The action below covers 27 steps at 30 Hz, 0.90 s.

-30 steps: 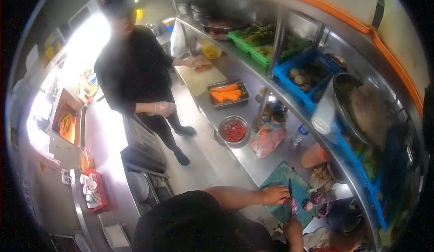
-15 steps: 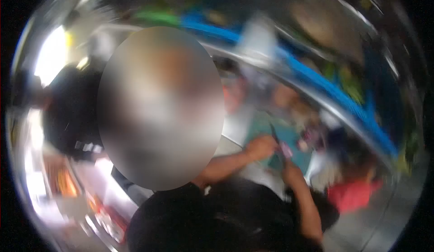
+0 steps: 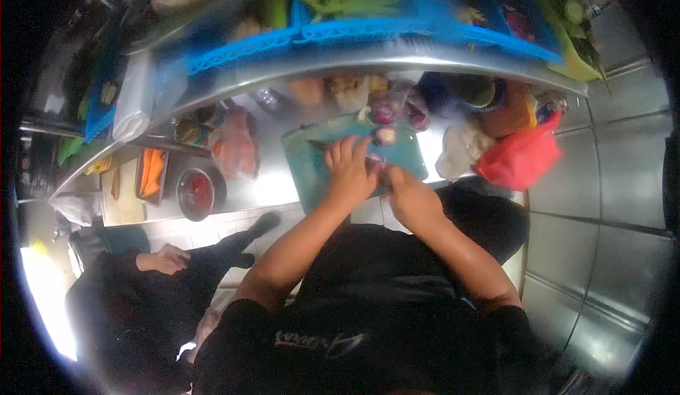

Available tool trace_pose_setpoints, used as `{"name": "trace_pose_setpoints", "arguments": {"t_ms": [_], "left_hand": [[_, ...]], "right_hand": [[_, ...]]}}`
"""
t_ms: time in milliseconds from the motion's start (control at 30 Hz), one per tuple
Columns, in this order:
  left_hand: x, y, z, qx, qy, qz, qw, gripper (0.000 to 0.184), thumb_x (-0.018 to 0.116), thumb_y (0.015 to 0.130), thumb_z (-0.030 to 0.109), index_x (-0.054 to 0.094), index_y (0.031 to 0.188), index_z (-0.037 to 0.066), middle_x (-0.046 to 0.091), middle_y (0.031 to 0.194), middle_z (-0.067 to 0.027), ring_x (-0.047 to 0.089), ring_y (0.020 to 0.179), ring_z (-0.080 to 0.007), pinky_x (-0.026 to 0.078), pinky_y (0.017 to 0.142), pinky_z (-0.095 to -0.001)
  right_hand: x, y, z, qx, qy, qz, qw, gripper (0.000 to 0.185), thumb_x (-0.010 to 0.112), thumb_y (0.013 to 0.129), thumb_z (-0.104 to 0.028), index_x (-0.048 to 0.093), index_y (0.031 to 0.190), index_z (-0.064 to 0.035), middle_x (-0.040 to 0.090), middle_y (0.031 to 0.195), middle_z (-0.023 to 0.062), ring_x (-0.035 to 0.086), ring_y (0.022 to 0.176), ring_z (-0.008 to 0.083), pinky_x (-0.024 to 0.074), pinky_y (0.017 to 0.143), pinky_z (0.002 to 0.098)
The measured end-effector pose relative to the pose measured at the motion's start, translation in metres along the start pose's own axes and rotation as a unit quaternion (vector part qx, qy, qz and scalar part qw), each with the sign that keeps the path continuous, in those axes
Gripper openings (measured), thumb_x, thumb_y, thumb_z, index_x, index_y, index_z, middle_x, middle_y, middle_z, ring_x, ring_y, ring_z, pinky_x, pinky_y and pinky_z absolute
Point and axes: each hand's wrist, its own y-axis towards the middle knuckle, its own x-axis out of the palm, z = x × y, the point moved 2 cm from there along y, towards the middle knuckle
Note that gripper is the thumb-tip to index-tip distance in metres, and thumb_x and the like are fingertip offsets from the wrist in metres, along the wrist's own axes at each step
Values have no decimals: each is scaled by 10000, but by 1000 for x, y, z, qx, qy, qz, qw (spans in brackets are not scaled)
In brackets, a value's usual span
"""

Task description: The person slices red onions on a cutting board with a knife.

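A green cutting board (image 3: pixel 301 165) lies on the metal counter in front of me. My right hand (image 3: pixel 414 200) is closed around the handle of a knife. The knife's dark blade (image 3: pixel 319 144) runs leftward beneath my left hand, its tip showing beyond the fingers. My left hand (image 3: pixel 348 170) rests over the blade and board, fingers stretched out and a little apart. Between the hands a purple onion piece (image 3: pixel 377 158) shows, partly hidden. A cut red onion (image 3: pixel 385 136) sits on the board just above them, near several whole red onions (image 3: pixel 386 110) at its far edge.
To the left are a bag of reddish food (image 3: pixel 235 144), a metal bowl (image 3: pixel 200 193) and an orange item on a tray (image 3: pixel 151 173). A red bag (image 3: pixel 520 156) lies right. Blue baskets (image 3: pixel 425 32) fill the shelf above. Another person's hand (image 3: pixel 170 259) is at lower left.
My view has swung rightward and steadied, so the board and hands now appear nearer the middle. The knife stays in my right hand. My left hand's fingers now lie across the blade.
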Motion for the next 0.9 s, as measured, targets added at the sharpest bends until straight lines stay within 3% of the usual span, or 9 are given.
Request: {"name": "trace_pose_setpoints", "arguments": {"t_ms": [167, 200, 233, 467, 533, 667, 800, 833, 900], "left_hand": [[36, -19, -65, -57, -74, -71, 993, 396, 654, 914, 181, 633, 1279, 27, 559, 1359, -192, 468, 1333, -412, 340, 1149, -543], [37, -24, -74, -50, -83, -74, 993, 410, 658, 917, 190, 625, 1287, 17, 550, 1375, -203, 455, 1350, -422, 334, 1159, -546], [37, -29, -80, -42, -92, -77, 992, 425, 663, 919, 199, 617, 1295, 6, 542, 1392, -215, 442, 1367, -432, 328, 1170, -549], [48, -23, -47, -20, -73, -74, 994, 551, 720, 894, 263, 575, 1307, -71, 509, 1439, -264, 399, 1416, -470, 308, 1202, -544], [61, -19, -36, -14, -59, -86, 994, 567, 732, 887, 279, 577, 1307, -69, 510, 1439, -262, 395, 1420, -468, 311, 1201, -539], [68, -15, -29, -35, -64, -77, 994, 577, 759, 869, 275, 586, 1310, -55, 519, 1437, -256, 407, 1415, -466, 329, 1190, -530], [31, -30, -2, -116, -88, 15, 989, 446, 744, 877, 185, 617, 1268, 12, 577, 1360, -231, 509, 1307, -430, 390, 1126, -515], [23, -42, 2, -145, -77, 40, 986, 428, 754, 867, 175, 624, 1244, 19, 585, 1337, -221, 527, 1278, -420, 410, 1100, -506], [20, -73, 10, -168, -25, 105, 980, 365, 748, 862, 141, 636, 1192, 33, 602, 1267, -198, 569, 1182, -386, 457, 1018, -480]], "right_hand": [[-71, -81, 30, 123, 12, -65, 990, 473, 632, 873, -88, 547, 1339, -81, 664, 1196, 226, 648, 1091, 437, 531, 924, 516], [-89, -96, 26, 140, 42, -41, 988, 349, 600, 875, -45, 600, 1221, -88, 661, 1156, 249, 652, 1050, 465, 529, 900, 536], [-98, -109, 28, 159, 55, -40, 985, 358, 629, 867, -45, 610, 1222, -87, 662, 1135, 253, 655, 1045, 463, 529, 896, 530], [-87, -147, 59, 185, 160, -31, 969, 389, 689, 877, -71, 635, 1262, -58, 700, 1062, 262, 657, 1026, 474, 531, 874, 512], [-78, -146, 66, 238, 172, -70, 953, 402, 682, 884, -63, 643, 1283, -44, 707, 1027, 277, 665, 998, 486, 540, 858, 495], [-63, -154, 99, 218, 224, -69, 947, 410, 688, 881, -67, 649, 1289, -65, 709, 1004, 271, 690, 955, 453, 540, 838, 485], [-91, -141, 145, 174, 179, -122, 961, 409, 691, 874, -110, 658, 1282, -91, 714, 930, 249, 715, 894, 410, 549, 815, 456], [-96, -137, 162, 130, 181, -110, 969, 371, 695, 877, -106, 679, 1242, -44, 738, 957, 236, 732, 886, 362, 552, 792, 433], [-106, -124, 204, 24, 124, -112, 986, 328, 682, 884, -148, 674, 1202, -64, 714, 922, 256, 702, 886, 425, 538, 805, 489]]}}
